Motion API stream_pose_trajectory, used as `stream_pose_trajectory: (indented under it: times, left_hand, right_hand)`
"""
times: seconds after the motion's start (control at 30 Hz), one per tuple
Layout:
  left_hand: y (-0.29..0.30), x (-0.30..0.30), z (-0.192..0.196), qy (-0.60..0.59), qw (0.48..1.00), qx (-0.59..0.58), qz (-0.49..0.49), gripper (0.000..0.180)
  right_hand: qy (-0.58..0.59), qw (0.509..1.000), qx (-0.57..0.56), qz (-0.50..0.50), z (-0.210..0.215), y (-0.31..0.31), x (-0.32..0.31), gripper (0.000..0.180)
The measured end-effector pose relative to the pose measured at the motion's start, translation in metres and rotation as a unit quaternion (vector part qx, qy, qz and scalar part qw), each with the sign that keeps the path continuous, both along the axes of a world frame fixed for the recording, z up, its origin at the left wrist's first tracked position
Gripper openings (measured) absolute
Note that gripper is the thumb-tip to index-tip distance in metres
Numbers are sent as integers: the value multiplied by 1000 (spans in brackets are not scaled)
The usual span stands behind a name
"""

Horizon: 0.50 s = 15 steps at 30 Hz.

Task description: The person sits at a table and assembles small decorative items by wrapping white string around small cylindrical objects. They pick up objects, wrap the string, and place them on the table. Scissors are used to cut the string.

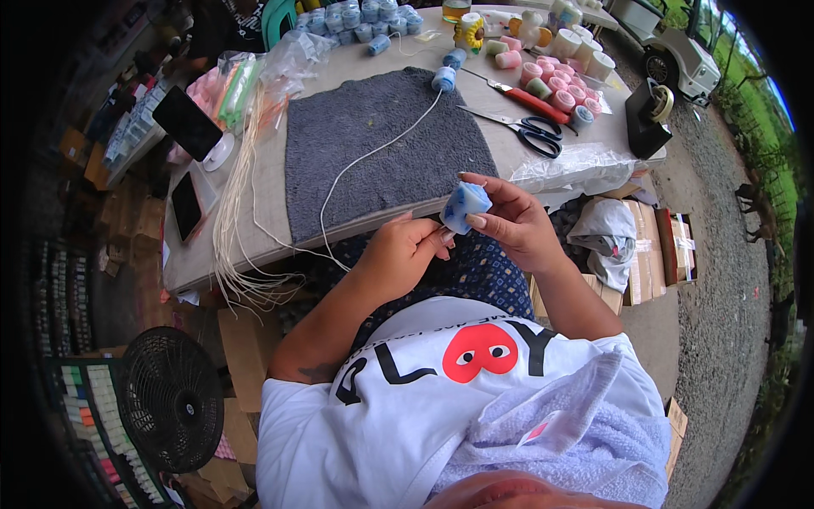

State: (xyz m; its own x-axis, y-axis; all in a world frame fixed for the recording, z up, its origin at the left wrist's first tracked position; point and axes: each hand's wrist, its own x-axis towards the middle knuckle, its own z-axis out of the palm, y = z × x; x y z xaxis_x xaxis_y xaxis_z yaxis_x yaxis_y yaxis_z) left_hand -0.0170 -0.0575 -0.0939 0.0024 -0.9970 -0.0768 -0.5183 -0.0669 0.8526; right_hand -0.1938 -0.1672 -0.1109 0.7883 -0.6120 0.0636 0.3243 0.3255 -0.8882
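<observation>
My right hand [515, 222] grips a short blue-and-white mottled cylinder [466, 207], candle-like in shape, between thumb and fingers. It is tilted, in front of the table's near edge and above my lap. Close against its lower end, my left hand [405, 250] is closed in a pinch; what its fingertips hold is too small to make out. A thin white cord [339, 176] runs from a similar blue cylinder [443, 80] on the grey towel [381, 153], over the table edge, and passes out of sight near my left forearm.
Scissors [521, 127] and a red-handled tool [526, 100] lie right of the towel, near several pink cylinders [564, 85]. A tape dispenser [649, 123] stands at the right corner. Loose white cords [242, 220] hang over the left edge beside two phones [186, 123]. A black fan [172, 399] stands lower left.
</observation>
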Motion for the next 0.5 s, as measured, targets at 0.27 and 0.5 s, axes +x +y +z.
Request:
stream_pose_trajectory:
  times: [0.27,0.5]
  left_hand:
    - [10,-2,-11,-99,989,-105,44,23]
    - [5,8,7,-88,994,-72,5,49]
  right_hand:
    - [5,999,-43,-27,3,-2,-6,55]
    - [-16,971,-233,-50,-5,15,5,64]
